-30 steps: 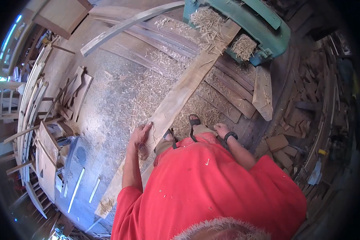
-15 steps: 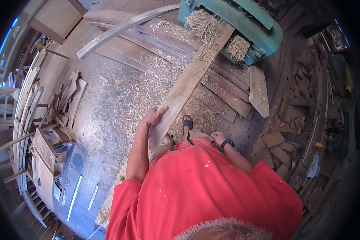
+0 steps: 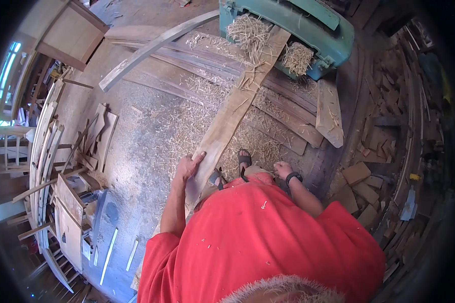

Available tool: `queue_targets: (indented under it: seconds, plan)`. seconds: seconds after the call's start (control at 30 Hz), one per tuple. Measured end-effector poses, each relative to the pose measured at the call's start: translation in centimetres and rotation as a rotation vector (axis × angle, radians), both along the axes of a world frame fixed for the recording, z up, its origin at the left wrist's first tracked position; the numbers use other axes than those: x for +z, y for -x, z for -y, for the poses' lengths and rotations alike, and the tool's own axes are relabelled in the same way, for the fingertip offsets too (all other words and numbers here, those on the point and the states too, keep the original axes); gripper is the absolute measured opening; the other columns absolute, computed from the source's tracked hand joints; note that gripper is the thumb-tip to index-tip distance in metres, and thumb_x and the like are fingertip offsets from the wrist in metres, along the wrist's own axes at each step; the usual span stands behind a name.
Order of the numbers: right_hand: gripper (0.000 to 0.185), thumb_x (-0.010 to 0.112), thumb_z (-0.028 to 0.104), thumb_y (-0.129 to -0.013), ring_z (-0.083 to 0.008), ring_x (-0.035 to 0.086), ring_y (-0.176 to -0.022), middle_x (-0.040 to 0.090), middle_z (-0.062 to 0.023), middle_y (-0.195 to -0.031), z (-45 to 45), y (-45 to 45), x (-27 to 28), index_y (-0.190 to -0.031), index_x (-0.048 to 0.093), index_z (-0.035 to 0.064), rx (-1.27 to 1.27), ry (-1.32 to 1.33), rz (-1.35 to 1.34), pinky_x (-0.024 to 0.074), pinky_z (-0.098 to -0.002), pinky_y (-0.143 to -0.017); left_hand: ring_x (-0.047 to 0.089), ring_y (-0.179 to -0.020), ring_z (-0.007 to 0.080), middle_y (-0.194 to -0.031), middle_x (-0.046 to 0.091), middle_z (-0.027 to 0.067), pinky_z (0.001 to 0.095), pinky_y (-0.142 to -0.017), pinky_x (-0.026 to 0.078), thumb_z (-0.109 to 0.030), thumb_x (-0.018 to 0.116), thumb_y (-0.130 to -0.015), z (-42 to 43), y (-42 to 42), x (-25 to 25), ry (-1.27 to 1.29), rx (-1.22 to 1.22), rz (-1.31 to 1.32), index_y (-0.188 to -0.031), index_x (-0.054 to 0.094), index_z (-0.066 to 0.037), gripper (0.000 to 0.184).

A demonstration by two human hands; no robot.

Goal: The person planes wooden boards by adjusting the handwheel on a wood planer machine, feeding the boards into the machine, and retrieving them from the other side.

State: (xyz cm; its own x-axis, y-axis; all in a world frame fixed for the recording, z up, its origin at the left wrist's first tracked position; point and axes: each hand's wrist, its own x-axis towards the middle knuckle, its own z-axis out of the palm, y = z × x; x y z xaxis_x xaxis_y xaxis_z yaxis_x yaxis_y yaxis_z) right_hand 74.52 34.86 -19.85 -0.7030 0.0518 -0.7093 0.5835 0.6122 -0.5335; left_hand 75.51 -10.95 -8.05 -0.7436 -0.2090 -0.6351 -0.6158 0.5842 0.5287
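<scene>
A long wooden board (image 3: 232,108) runs slantwise from the green planer-like machine (image 3: 308,33) down past my left side. My left hand (image 3: 190,165) grips the board's left edge, thumb on top and the other fingers hidden beneath. Curly wood shavings (image 3: 248,33) are heaped at the machine's opening and spill onto the board. A second clump of shavings (image 3: 298,58) sits in the opening to its right. Beside my right thigh, my right hand (image 3: 283,170) hangs with its fingers curled in, a dark band on the wrist; nothing shows in it.
Several planks (image 3: 288,123) lie on the shaving-strewn floor under the board. A curved timber (image 3: 151,53) slants at the upper left. Offcuts (image 3: 359,177) are piled on the right. Long curved strips (image 3: 38,166) and panels (image 3: 68,217) stand at the left.
The board has slid out from the machine toward me, shavings riding on it, with my left hand drawn back along with it. My right hand has lifted slightly off my thigh. The view has shifted a little.
</scene>
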Motion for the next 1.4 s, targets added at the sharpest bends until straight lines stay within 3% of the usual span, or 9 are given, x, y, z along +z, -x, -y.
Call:
queue_targets:
  seconds: [0.2,0.27,0.7,1.0,1.07,1.13,1.2,1.27,1.4]
  plan:
    - [0.033,0.062,0.028,-0.089,-0.0192,0.067,-0.072,0.07,-0.0102,-0.087,-1.1,0.6,-0.9,-0.108,0.066,0.0006,-0.094,0.059,0.033,0.0538,-0.0342,-0.068,0.065,-0.094,0.0437,-0.094,0.065,0.0346,0.0465,-0.088,0.048,-0.075,0.053,-0.078,0.6,-1.9,0.3,0.066,-0.004,-0.033,-0.104,0.066,0.011,0.091]
    - [0.034,0.062,0.031,-0.091,-0.0161,0.065,-0.072,0.068,-0.0058,-0.09,-1.2,0.8,-0.3,-0.11,0.065,0.0023,-0.053,0.033,0.027,0.0502,-0.0299,-0.058,0.065,-0.094,0.0436,-0.093,0.065,0.0343,0.0467,-0.087,0.048,-0.075,0.053,-0.078,1.2,-2.4,0.3,0.026,-0.008,0.0,-0.104,0.066,0.011,0.091]
    - [0.031,0.063,0.027,-0.09,-0.0162,0.064,-0.074,0.067,-0.0071,-0.089,0.0,0.6,-1.1,-0.106,0.066,0.0,-0.041,0.046,0.019,0.0521,-0.0302,-0.064,0.065,-0.093,0.0454,-0.092,0.064,0.0363,0.047,-0.086,0.048,-0.075,0.053,-0.078,3.0,-5.9,0.6,0.083,-0.058,0.066,-0.101,0.065,0.014,0.092]
    - [0.028,0.063,0.028,-0.09,-0.0125,0.06,-0.064,0.064,-0.0018,-0.08,1.2,4.7,-1.4,-0.101,0.066,0.0027,0.007,0.061,-0.03,0.0485,-0.0311,-0.054,0.065,-0.094,0.045,-0.092,0.065,0.0347,0.0471,-0.086,0.048,-0.075,0.053,-0.078,3.8,-8.8,0.8,0.034,-0.044,0.044,-0.104,0.066,0.011,0.091]
    - [0.023,0.063,0.027,-0.089,-0.0111,0.058,-0.062,0.064,-0.002,-0.072,1.8,6.3,-1.4,-0.088,0.068,0.0045,-0.13,0.165,-0.06,0.0478,-0.0305,-0.057,0.065,-0.094,0.045,-0.092,0.065,0.0346,0.0471,-0.086,0.048,-0.076,0.053,-0.078,3.9,-9.0,1.8,0.036,-0.047,0.059,-0.105,0.065,0.011,0.091]
    - [0.025,0.063,0.029,-0.091,-0.0129,0.057,-0.06,0.063,-0.0019,-0.076,2.6,8.6,-1.5,-0.091,0.065,0.0045,-0.13,0.256,0.016,0.0474,-0.0329,-0.054,0.064,-0.095,0.0451,-0.092,0.065,0.0345,0.0471,-0.087,0.048,-0.076,0.053,-0.077,3.9,-9.5,2.5,0.038,-0.046,0.077,-0.106,0.065,0.011,0.092]
    - [0.029,0.062,0.034,-0.093,-0.0147,0.056,-0.058,0.063,-0.0025,-0.082,4.6,10.9,0.9,-0.098,0.062,0.0053,-0.364,0.405,0.06,0.0467,-0.0345,-0.051,0.064,-0.097,0.0452,-0.094,0.065,0.0347,0.0467,-0.087,0.048,-0.077,0.054,-0.077,4.1,-10.0,2.8,0.037,-0.021,0.105,-0.108,0.065,0.01,0.093]
    - [0.048,0.059,0.044,-0.094,-0.0247,0.064,-0.104,0.063,-0.0114,-0.118,5.4,13.9,1.1,-0.123,0.054,0.0062,-0.335,0.46,0.157,0.0513,-0.0338,-0.068,0.064,-0.099,0.0453,-0.096,0.065,0.0347,0.0466,-0.088,0.048,-0.077,0.055,-0.076,5.2,-11.6,0.0,0.059,-0.036,0.091,-0.109,0.065,0.009,0.092]
    - [0.059,0.057,0.053,-0.092,-0.0286,0.057,-0.119,0.06,-0.0142,-0.127,10.4,18.3,7.2,-0.127,0.053,0.0049,-0.385,0.533,0.084,0.0481,-0.0405,-0.087,0.062,-0.104,0.0457,-0.101,0.064,0.0351,0.0462,-0.089,0.048,-0.077,0.055,-0.076,6.1,-13.4,-1.3,0.06,-0.042,0.123,-0.111,0.063,0.01,0.094]
